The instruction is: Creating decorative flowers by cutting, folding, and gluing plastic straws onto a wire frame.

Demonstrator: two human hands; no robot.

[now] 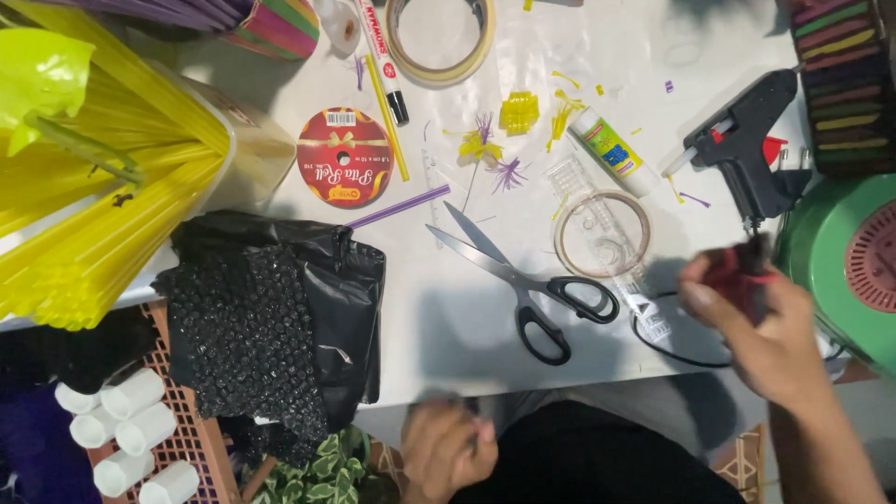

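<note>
Two hands busy: right hand [761,322] pinches a small red piece [733,271], probably ribbon (blurred), over the white tabletop's [448,327] right edge; left hand [448,448] curled below the near edge, contents unclear. Keep the pinch firm, wrist low. Black-handled steel scissors [523,280] lie open mid-table, black glue gun [747,149] crowds right; free room near centre

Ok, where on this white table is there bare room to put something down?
Bare white table lies along the near edge, between the black bag and the scissors. A smaller patch sits between the tape ring and the right hand. The far side is crowded with scraps around the glue gun.
</note>
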